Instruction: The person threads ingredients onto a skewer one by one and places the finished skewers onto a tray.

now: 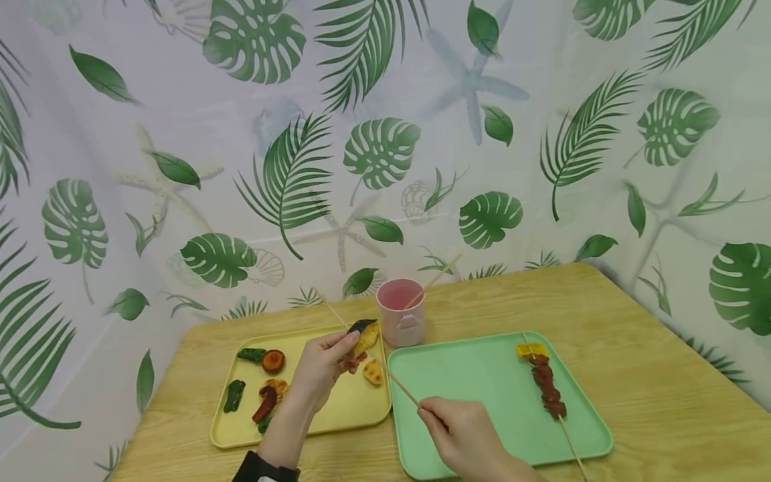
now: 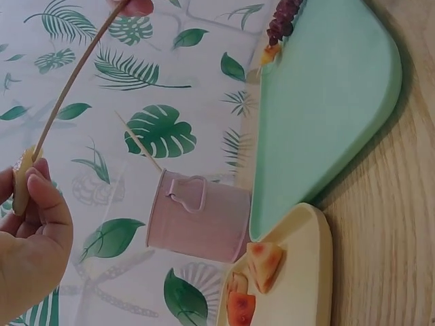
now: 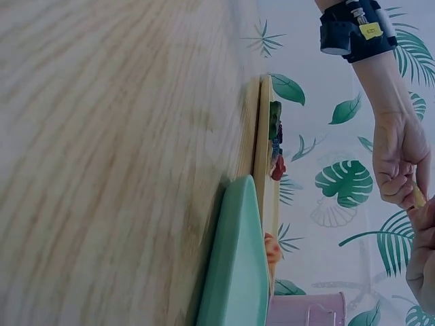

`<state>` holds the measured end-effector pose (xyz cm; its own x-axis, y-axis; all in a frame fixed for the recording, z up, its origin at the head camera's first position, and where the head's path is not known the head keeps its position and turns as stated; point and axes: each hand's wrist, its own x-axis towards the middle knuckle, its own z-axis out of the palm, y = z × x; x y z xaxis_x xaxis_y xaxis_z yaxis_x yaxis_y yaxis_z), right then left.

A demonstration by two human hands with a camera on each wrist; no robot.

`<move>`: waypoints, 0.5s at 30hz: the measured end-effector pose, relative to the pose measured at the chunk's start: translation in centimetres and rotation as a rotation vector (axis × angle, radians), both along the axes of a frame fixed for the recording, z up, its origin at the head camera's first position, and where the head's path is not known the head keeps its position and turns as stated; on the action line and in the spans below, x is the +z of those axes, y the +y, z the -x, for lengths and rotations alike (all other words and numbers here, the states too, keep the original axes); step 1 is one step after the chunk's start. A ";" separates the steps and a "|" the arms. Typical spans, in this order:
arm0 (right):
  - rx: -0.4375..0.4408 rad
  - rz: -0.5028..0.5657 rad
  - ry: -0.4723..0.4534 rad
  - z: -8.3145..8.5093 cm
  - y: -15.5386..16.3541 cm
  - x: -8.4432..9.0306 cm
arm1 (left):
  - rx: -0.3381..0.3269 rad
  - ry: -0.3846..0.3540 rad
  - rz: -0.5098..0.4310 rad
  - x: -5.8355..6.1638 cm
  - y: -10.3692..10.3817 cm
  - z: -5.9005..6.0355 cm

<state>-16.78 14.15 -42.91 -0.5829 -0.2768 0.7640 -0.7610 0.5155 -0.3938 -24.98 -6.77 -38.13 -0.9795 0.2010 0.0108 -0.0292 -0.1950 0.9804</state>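
My left hand (image 1: 325, 368) pinches a yellow toy food slice with a dark rind (image 1: 366, 338) above the yellow tray. A thin wooden skewer (image 1: 400, 387) meets the slice; in the head view, a length of stick also shows past its far side. My right hand (image 1: 466, 432) grips the skewer's lower end over the green tray's near edge. In the left wrist view, the stick (image 2: 75, 81) slants down from the right fingertips into the slice (image 2: 26, 180). The right wrist view shows both hands close together, with the slice (image 3: 418, 195) partly covered by fingers.
The yellow tray (image 1: 319, 428) bears several toy food pieces, including a round brown mushroom (image 1: 274, 361). On the green tray (image 1: 476, 375) lies a loaded skewer (image 1: 547, 388) with brown pieces and a yellow one. Behind the trays, a pink bucket (image 1: 402, 328) holds a stick (image 1: 442, 273).
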 end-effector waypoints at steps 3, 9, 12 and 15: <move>0.017 0.010 -0.018 0.0 -0.1 0.0 | -0.024 0.013 0.019 0.0 -0.3 0.1; 0.054 0.118 -0.209 0.0 -0.2 0.0 | -0.047 0.053 0.036 0.3 -0.3 0.3; 0.109 0.189 -0.414 0.0 -0.1 0.0 | -0.060 0.048 0.035 0.4 -0.4 0.3; 0.202 0.287 -0.618 0.1 -0.1 0.1 | -0.073 0.034 0.030 0.3 -0.6 0.2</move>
<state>-16.85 14.08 -42.83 -0.8918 -0.2623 0.3687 -0.4238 0.1990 -0.8836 -25.18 -7.33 -37.83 -0.9615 0.2722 0.0371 -0.0084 -0.1643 0.9864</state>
